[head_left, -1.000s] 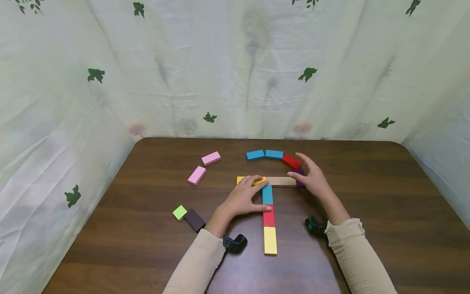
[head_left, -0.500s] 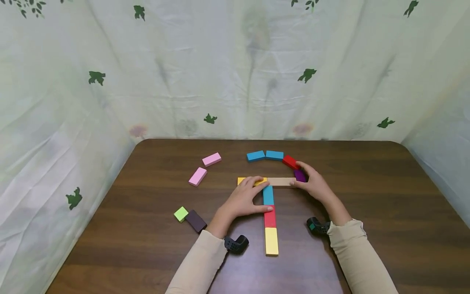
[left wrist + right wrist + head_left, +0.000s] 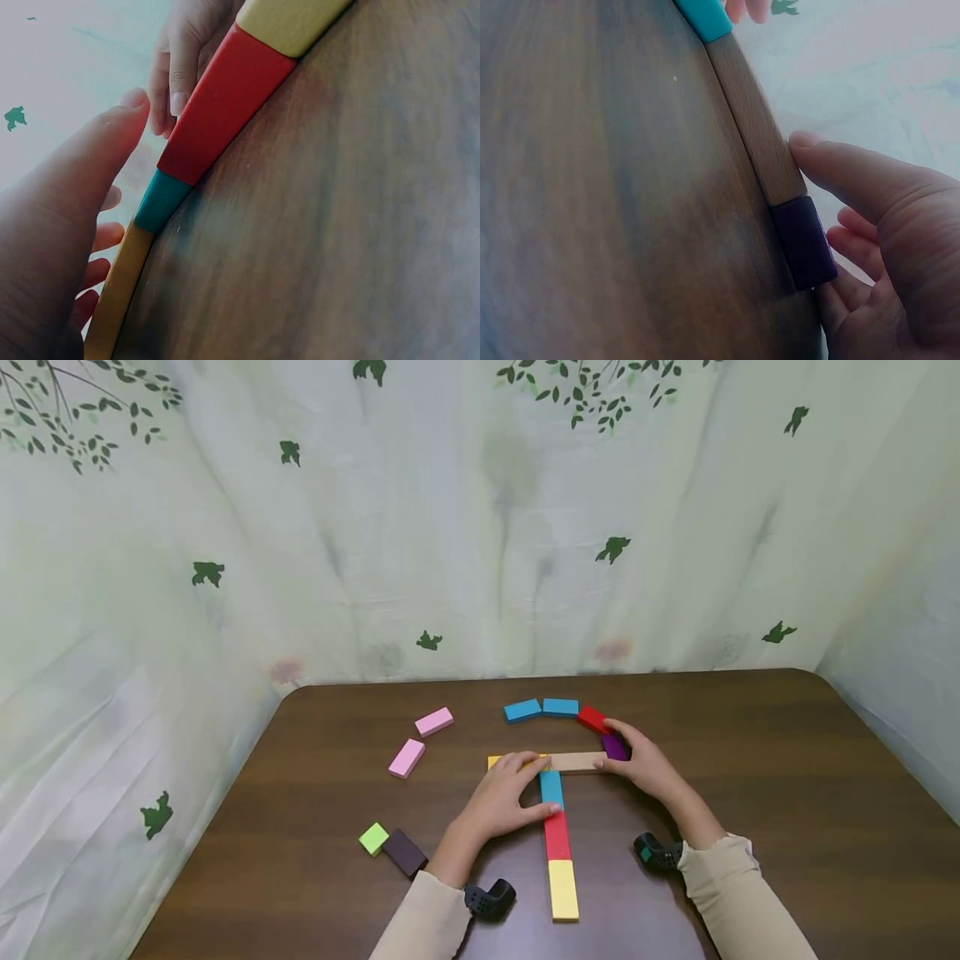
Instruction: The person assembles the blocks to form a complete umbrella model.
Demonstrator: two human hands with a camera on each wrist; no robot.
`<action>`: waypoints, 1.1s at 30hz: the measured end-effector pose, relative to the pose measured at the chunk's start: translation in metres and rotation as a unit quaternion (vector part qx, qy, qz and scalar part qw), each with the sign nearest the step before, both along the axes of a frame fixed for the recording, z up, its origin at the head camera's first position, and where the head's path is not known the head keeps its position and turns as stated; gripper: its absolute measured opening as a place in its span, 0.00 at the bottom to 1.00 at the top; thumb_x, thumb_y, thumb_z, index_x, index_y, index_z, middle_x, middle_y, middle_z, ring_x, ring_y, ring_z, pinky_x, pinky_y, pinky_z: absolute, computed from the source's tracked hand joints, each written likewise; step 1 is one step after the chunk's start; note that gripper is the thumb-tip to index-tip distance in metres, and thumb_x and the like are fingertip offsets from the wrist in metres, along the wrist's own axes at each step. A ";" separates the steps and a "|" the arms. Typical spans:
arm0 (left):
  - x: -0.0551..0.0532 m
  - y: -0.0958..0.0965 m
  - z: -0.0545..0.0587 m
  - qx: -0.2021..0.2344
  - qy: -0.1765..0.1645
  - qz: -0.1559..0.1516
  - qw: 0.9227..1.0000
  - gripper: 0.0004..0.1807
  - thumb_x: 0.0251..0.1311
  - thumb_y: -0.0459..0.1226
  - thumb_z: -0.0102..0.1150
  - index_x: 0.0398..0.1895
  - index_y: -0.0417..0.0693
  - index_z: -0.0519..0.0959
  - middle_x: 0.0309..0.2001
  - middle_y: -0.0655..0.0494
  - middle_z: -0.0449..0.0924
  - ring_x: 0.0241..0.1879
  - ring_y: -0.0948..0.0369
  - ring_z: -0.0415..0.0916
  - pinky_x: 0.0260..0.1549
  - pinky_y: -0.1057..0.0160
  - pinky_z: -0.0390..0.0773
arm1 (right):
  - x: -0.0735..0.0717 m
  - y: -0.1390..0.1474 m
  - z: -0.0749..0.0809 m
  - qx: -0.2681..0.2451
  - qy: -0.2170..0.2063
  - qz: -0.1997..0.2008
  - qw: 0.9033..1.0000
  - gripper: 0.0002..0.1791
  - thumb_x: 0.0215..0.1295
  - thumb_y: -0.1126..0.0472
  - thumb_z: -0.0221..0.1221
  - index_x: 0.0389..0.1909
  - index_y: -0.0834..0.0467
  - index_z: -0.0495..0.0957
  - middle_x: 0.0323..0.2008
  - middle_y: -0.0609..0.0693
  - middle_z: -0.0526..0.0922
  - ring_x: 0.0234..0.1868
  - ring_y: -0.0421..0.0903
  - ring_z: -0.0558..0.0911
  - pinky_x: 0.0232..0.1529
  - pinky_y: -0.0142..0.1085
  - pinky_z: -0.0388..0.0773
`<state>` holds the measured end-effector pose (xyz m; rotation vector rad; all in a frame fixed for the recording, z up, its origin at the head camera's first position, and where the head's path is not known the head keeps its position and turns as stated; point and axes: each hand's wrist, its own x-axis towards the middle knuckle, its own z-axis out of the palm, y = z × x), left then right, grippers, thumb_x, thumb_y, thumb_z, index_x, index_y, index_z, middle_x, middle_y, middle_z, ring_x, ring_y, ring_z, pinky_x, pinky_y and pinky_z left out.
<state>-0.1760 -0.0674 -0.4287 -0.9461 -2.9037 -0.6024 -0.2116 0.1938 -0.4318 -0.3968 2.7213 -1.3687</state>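
My left hand (image 3: 498, 802) lies over the left part of the block layout. Its fingers rest at the yellow bar (image 3: 492, 762), mostly hidden beneath them, and the thumb tip is by the joint of a light-blue block (image 3: 551, 790) and a red block (image 3: 557, 837). With thumb and index finger my right hand (image 3: 654, 774) pinches a tilted purple block (image 3: 615, 747). That block meets the right end of a plain wooden bar (image 3: 576, 762); in the right wrist view the thumb tip is beside the wooden bar (image 3: 761, 124) and other fingers are behind the purple block (image 3: 804, 244).
A pale-yellow block (image 3: 563, 891) ends the vertical row nearest me. Above, two blue blocks (image 3: 560, 708) and a red block (image 3: 592, 719) form an arc. Leftward lie two pink blocks (image 3: 407, 758), a lime-green block (image 3: 373, 839) and a dark block (image 3: 405, 852) on the table (image 3: 300, 793).
The right thumb and index finger have closed in around the purple block, which now slants toward the red block. The left hand has stayed on its blocks. The head view has tilted upward.
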 end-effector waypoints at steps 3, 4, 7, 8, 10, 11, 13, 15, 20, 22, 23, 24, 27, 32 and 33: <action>-0.003 -0.005 0.004 0.013 0.014 0.005 1.000 0.40 0.52 0.65 0.45 0.65 0.55 0.62 0.58 0.56 0.63 0.58 0.58 0.58 0.55 0.56 0.61 | -0.003 -0.006 0.001 0.002 0.009 -0.002 1.000 0.42 0.52 0.50 0.64 0.65 0.60 0.56 0.62 0.63 0.58 0.58 0.60 0.61 0.52 0.55 0.62; -0.002 -0.003 0.003 0.020 0.012 0.006 1.000 0.39 0.52 0.64 0.46 0.65 0.55 0.62 0.58 0.56 0.64 0.58 0.58 0.58 0.54 0.56 0.62 | -0.001 -0.004 0.000 0.004 0.007 -0.003 1.000 0.42 0.52 0.50 0.64 0.65 0.60 0.56 0.62 0.63 0.58 0.58 0.60 0.61 0.52 0.55 0.62; -0.002 -0.002 0.004 0.038 0.018 0.011 0.999 0.37 0.53 0.61 0.50 0.64 0.53 0.64 0.57 0.55 0.64 0.57 0.58 0.59 0.54 0.56 0.63 | -0.001 -0.003 -0.001 0.011 0.006 -0.004 1.000 0.42 0.53 0.50 0.63 0.65 0.60 0.56 0.62 0.63 0.58 0.58 0.60 0.61 0.52 0.55 0.62; -0.002 -0.002 0.004 0.041 0.020 0.013 0.999 0.36 0.53 0.60 0.51 0.63 0.52 0.64 0.57 0.55 0.65 0.57 0.58 0.59 0.53 0.56 0.63 | -0.001 -0.003 -0.001 0.013 0.005 -0.003 1.000 0.42 0.53 0.49 0.63 0.65 0.60 0.56 0.62 0.62 0.58 0.58 0.60 0.61 0.52 0.54 0.62; -0.001 -0.002 0.006 0.046 0.031 0.015 0.998 0.35 0.54 0.58 0.53 0.62 0.51 0.65 0.56 0.55 0.65 0.57 0.57 0.59 0.53 0.56 0.64 | 0.000 -0.003 -0.001 0.012 0.001 -0.001 1.000 0.42 0.53 0.49 0.63 0.65 0.60 0.56 0.63 0.62 0.58 0.58 0.60 0.61 0.52 0.54 0.62; -0.002 -0.003 0.008 0.048 0.038 0.015 0.998 0.35 0.54 0.58 0.53 0.62 0.50 0.66 0.56 0.54 0.65 0.57 0.56 0.59 0.53 0.55 0.64 | 0.000 -0.003 -0.001 0.010 0.001 0.000 1.000 0.42 0.53 0.49 0.63 0.65 0.60 0.56 0.63 0.62 0.58 0.58 0.60 0.61 0.53 0.54 0.61; -0.002 -0.005 0.012 0.053 0.048 0.017 0.997 0.34 0.54 0.57 0.53 0.61 0.49 0.66 0.56 0.54 0.66 0.57 0.56 0.60 0.53 0.55 0.64 | 0.000 -0.003 0.000 0.009 0.001 -0.001 1.000 0.42 0.53 0.49 0.63 0.65 0.60 0.56 0.63 0.62 0.58 0.58 0.59 0.61 0.53 0.54 0.61; -0.002 -0.007 0.016 0.059 0.055 0.019 0.997 0.34 0.54 0.57 0.54 0.61 0.49 0.66 0.56 0.53 0.66 0.57 0.55 0.60 0.53 0.54 0.64 | 0.000 -0.002 0.001 0.009 -0.001 -0.001 1.000 0.43 0.53 0.50 0.63 0.65 0.60 0.56 0.63 0.62 0.57 0.58 0.59 0.61 0.52 0.54 0.61; -0.005 -0.020 0.031 0.070 0.078 0.031 0.994 0.35 0.53 0.56 0.55 0.62 0.49 0.65 0.57 0.52 0.65 0.58 0.54 0.59 0.53 0.53 0.64 | -0.001 -0.003 0.002 0.006 -0.005 -0.003 1.000 0.42 0.53 0.50 0.63 0.66 0.59 0.55 0.63 0.62 0.57 0.58 0.59 0.61 0.53 0.54 0.61; -0.007 -0.028 0.037 0.074 0.088 0.040 0.993 0.35 0.53 0.55 0.57 0.62 0.49 0.65 0.57 0.52 0.65 0.58 0.54 0.59 0.53 0.53 0.63 | -0.003 -0.003 0.002 0.004 -0.003 -0.004 1.000 0.42 0.53 0.50 0.63 0.65 0.59 0.56 0.63 0.62 0.57 0.58 0.59 0.61 0.53 0.55 0.61; -0.008 -0.033 0.040 0.076 0.091 0.045 0.992 0.35 0.53 0.54 0.57 0.62 0.49 0.65 0.57 0.52 0.65 0.58 0.55 0.59 0.53 0.53 0.63 | -0.003 -0.003 0.002 0.003 -0.001 -0.005 1.000 0.42 0.53 0.50 0.63 0.65 0.58 0.56 0.63 0.62 0.57 0.58 0.59 0.61 0.53 0.55 0.60; -0.008 -0.038 0.043 0.079 0.093 0.050 0.991 0.35 0.52 0.53 0.58 0.62 0.49 0.65 0.57 0.52 0.65 0.58 0.54 0.59 0.53 0.53 0.63 | -0.003 -0.003 0.002 0.005 0.000 -0.005 1.000 0.42 0.53 0.50 0.63 0.65 0.58 0.56 0.63 0.62 0.57 0.58 0.59 0.61 0.53 0.55 0.60; -0.008 -0.055 0.047 0.082 0.090 0.068 0.990 0.35 0.52 0.52 0.59 0.62 0.48 0.64 0.58 0.51 0.64 0.58 0.54 0.59 0.54 0.53 0.63 | -0.002 -0.003 0.000 0.012 -0.005 -0.005 1.000 0.43 0.52 0.49 0.63 0.66 0.58 0.56 0.63 0.62 0.58 0.58 0.59 0.61 0.53 0.55 0.60; -0.009 -0.088 0.047 0.101 0.080 0.103 0.986 0.34 0.52 0.50 0.60 0.61 0.46 0.65 0.59 0.49 0.63 0.59 0.51 0.57 0.55 0.51 0.60 | -0.001 -0.002 -0.002 0.007 -0.008 -0.003 1.000 0.43 0.52 0.49 0.64 0.66 0.58 0.55 0.62 0.62 0.58 0.57 0.59 0.61 0.52 0.54 0.61; -0.009 -0.095 0.046 0.106 0.076 0.115 0.985 0.34 0.52 0.50 0.61 0.60 0.46 0.66 0.59 0.49 0.63 0.59 0.50 0.57 0.55 0.50 0.60 | -0.002 -0.003 -0.002 0.004 -0.007 -0.003 1.000 0.43 0.52 0.49 0.64 0.66 0.58 0.56 0.62 0.62 0.58 0.58 0.59 0.61 0.53 0.54 0.61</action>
